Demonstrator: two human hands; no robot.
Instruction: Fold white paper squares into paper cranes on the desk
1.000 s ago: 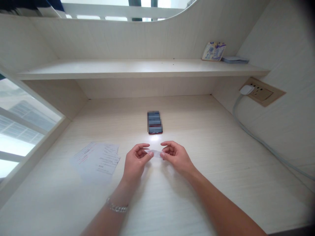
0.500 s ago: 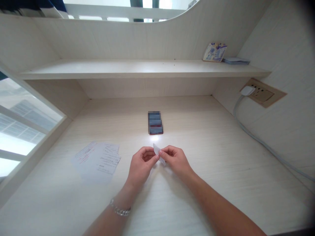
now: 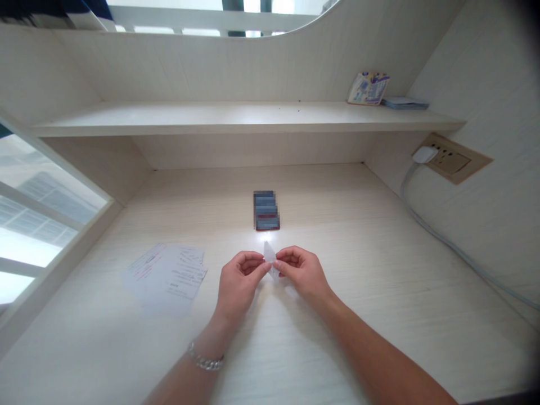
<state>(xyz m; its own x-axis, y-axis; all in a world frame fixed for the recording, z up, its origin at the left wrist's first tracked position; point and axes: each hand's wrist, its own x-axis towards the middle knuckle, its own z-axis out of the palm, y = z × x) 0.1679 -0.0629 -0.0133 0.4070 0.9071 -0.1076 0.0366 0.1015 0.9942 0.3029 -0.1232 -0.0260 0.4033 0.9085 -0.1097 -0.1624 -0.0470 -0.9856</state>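
Observation:
My left hand (image 3: 237, 284) and my right hand (image 3: 301, 273) meet over the middle of the pale wooden desk (image 3: 379, 292). Both pinch a small white slip of paper (image 3: 270, 257) between thumb and fingers; it stands folded up between them. A bracelet is on my left wrist. Just beyond the hands a phone (image 3: 266, 210) lies flat on the desk.
Printed paper sheets (image 3: 166, 275) lie to the left of my hands. On the shelf at the back right stand a small printed packet (image 3: 368, 88) and a flat stack (image 3: 404, 103). A wall socket (image 3: 451, 157) with a white plug and cable is on the right wall.
The slip was stretched flat between my hands; they have moved together and the paper now stands folded upward between the fingertips.

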